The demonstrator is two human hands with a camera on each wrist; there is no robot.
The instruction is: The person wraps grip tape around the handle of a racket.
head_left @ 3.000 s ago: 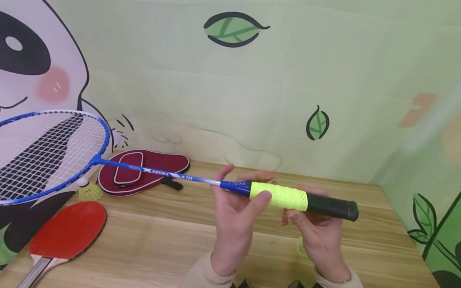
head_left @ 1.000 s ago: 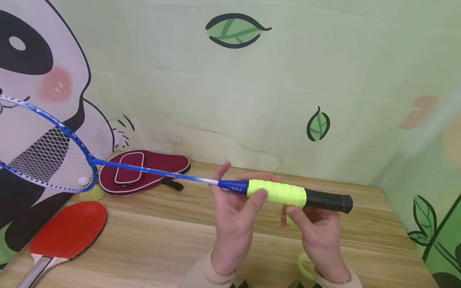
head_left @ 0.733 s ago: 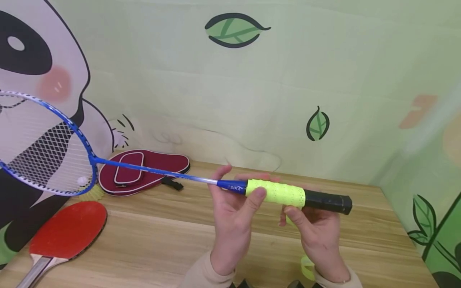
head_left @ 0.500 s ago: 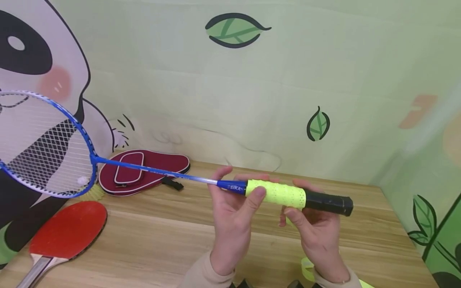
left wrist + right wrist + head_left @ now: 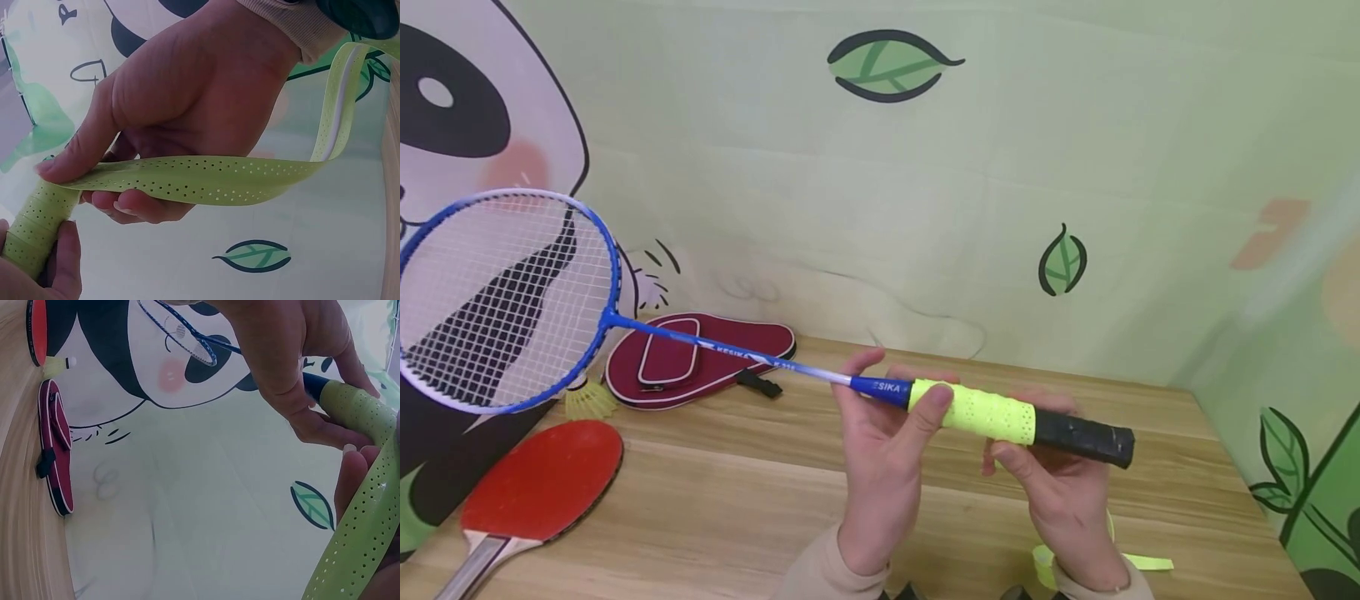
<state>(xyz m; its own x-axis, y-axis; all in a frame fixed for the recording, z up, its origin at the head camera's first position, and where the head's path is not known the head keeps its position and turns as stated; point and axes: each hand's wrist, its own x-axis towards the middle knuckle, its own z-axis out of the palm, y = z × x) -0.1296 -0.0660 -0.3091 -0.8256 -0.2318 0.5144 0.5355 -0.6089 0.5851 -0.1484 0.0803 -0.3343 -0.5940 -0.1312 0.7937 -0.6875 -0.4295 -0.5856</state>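
A blue and white badminton racket (image 5: 880, 389) is held in the air across the front, its head to the left. Neon-yellow perforated grip tape (image 5: 992, 412) is wound round the upper handle, and the black grip (image 5: 1084, 437) shows bare at the butt end. The left hand (image 5: 883, 492) holds the handle beside the blue cone, thumb on the wrapped tape. At the wrap's lower edge, the right hand (image 5: 1067, 500) pinches the tape, its thumb at the handle in the left wrist view. From that hand a loose tape strip (image 5: 187, 181) hangs down in a bend.
A red table tennis bat (image 5: 542, 479) lies at the front left of the wooden table (image 5: 737, 492). Behind it are a yellow shuttlecock (image 5: 591, 402) and a maroon bat case (image 5: 745, 337). A printed cloth backdrop (image 5: 925, 208) stands behind.
The racket has rolled one way and back, so its strings now face the camera more. Loose tape by the right wrist has shifted, an end now showing to its right. Both hands stay nearly in place.
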